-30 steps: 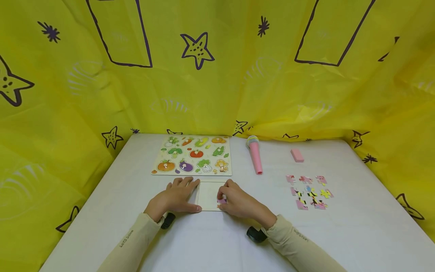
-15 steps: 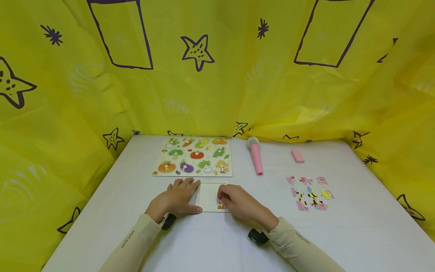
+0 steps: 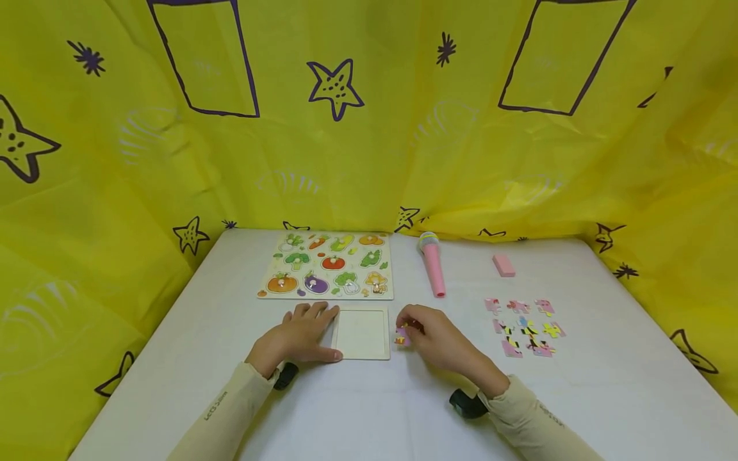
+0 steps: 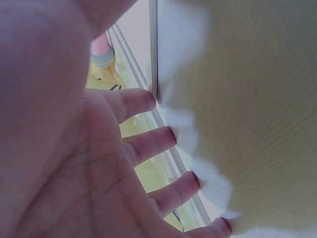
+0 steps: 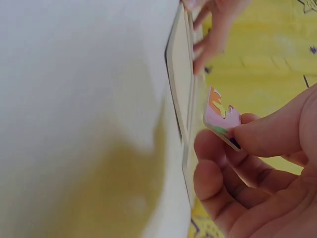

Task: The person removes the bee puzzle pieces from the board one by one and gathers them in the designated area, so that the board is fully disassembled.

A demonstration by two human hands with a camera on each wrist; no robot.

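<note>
A pale, shallow puzzle tray point(image 3: 362, 335) lies on the white table in front of me, its recess bare. My left hand point(image 3: 307, 334) rests spread along the tray's left edge, index fingertip and thumb right at the rim; in the left wrist view its fingers point(image 4: 148, 144) are apart and hold nothing. Just right of the tray, my right hand point(image 3: 434, 334) pinches a pink jigsaw piece point(image 5: 223, 118) between thumb and fingers. That piece has orange, yellow and green print, and in the right wrist view it is held tilted, clear of the tray.
Several loose jigsaw pieces point(image 3: 526, 326) lie in rough rows at the right. Behind the tray is a vegetable peg puzzle board point(image 3: 328, 266). A pink toy microphone point(image 3: 434, 266) and a pink block point(image 3: 504, 265) lie further back, before a yellow curtain point(image 3: 369, 160).
My right hand has lifted the jigsaw piece from the tray's lower right corner and moved right, past the tray's edge. The left hand has stayed at the left rim.
</note>
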